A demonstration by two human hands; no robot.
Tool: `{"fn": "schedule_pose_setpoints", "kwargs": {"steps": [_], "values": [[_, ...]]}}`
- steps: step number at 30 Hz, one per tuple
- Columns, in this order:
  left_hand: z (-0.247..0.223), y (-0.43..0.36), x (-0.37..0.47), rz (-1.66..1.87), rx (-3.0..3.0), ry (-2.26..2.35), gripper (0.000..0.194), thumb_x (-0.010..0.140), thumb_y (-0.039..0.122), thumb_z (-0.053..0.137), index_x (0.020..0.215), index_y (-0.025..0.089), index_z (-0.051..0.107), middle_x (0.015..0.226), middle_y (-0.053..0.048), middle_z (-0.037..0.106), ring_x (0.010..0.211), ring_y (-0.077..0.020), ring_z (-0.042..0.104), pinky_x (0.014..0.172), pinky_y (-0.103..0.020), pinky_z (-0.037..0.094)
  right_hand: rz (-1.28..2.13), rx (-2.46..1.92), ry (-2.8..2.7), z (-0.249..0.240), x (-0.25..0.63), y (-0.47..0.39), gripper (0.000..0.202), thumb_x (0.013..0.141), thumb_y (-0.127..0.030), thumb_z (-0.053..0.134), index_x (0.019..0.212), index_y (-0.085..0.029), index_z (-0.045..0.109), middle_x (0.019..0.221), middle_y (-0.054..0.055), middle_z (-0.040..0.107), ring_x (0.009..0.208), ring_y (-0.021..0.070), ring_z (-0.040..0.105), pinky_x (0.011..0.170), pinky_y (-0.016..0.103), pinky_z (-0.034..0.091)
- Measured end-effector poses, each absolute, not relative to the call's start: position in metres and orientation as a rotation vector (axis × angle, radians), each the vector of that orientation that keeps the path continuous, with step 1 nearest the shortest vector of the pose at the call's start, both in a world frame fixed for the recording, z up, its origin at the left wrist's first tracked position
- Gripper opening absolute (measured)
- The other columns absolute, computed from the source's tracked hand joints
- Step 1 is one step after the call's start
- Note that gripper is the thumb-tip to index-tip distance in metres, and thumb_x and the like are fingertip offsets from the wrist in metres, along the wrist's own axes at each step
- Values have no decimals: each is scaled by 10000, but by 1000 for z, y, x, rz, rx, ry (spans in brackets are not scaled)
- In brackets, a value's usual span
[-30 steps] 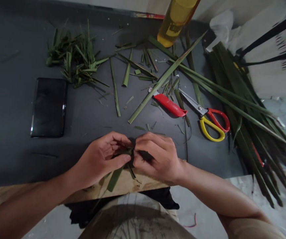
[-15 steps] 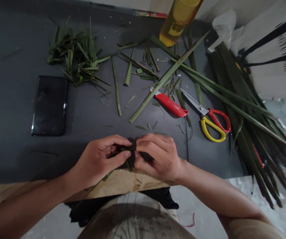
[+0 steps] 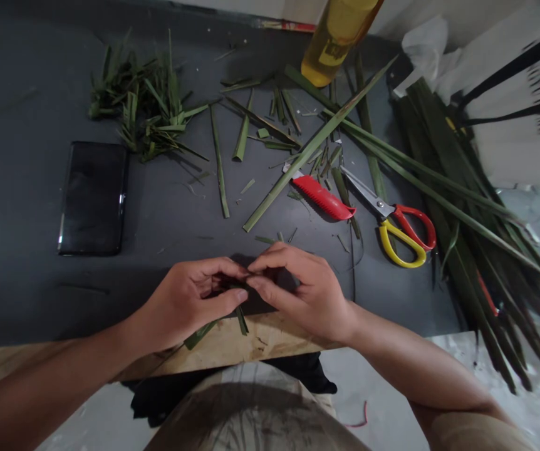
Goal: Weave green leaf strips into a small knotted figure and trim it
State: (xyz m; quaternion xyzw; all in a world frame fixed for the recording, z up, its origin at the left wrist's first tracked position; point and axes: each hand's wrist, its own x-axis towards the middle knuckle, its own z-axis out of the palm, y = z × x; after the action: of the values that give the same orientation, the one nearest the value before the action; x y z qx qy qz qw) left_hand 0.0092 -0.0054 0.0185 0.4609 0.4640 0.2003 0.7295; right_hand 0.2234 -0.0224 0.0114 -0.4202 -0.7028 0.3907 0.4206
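Note:
Near the table's front edge, my left hand (image 3: 190,300) is closed, pinching green leaf strips (image 3: 242,321) between thumb and fingers. The strips' lower ends hang below the hand over the wooden edge. My right hand (image 3: 305,288) meets it from the right, thumb and forefinger pinched together on the leaf piece by the left fingertips. Most of that piece is hidden inside the fingers. Beyond the hands lie a long cut leaf strip (image 3: 274,203), a red-handled knife (image 3: 324,199) and scissors (image 3: 383,210) with one red and one yellow handle.
A pile of folded leaf pieces (image 3: 150,106) lies at the back left, behind a black phone (image 3: 94,197). A bottle of yellow liquid (image 3: 333,50) stands at the back. Long leaves (image 3: 467,207) cover the right side beside a white bag (image 3: 533,119). Leaf scraps (image 3: 279,128) litter the middle.
My right thumb and forefinger have moved left and extended to pinch at the left fingertips. The hanging strip ends have shifted and show more below the left hand.

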Motion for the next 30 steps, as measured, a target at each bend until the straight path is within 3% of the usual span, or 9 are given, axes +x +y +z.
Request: {"fn": "schedule_pose_setpoints", "kwargs": {"steps": [8,18,24,30], "values": [[19,-5,9,416,963,1066,200,780,297,855,938,183,811,863,-55,824,797,-199,782,723,-278,642,1426,-1198,-1425,15,226,-23,121,976,-296,753,1023,-186,765,838,4,778,684,101,706,609,197,568],[20,0,10,463,862,1085,232,717,271,885,919,179,817,815,-50,826,739,-197,784,713,-285,656,1005,-1032,-1780,19,232,-18,151,950,-126,703,1085,-182,741,968,57,784,727,116,677,664,254,593],[22,0,10,444,884,1102,235,712,303,883,894,179,799,816,-62,820,766,-223,789,735,-322,665,1012,-1072,-1805,17,230,-18,86,936,-129,712,997,-189,721,929,43,780,718,115,682,658,248,582],[19,-1,9,466,898,1073,201,728,262,879,902,185,816,817,-52,823,751,-200,784,709,-276,651,1008,-1104,-1789,14,226,-20,85,916,-114,682,897,-197,686,860,19,747,735,121,682,674,245,561]]}}
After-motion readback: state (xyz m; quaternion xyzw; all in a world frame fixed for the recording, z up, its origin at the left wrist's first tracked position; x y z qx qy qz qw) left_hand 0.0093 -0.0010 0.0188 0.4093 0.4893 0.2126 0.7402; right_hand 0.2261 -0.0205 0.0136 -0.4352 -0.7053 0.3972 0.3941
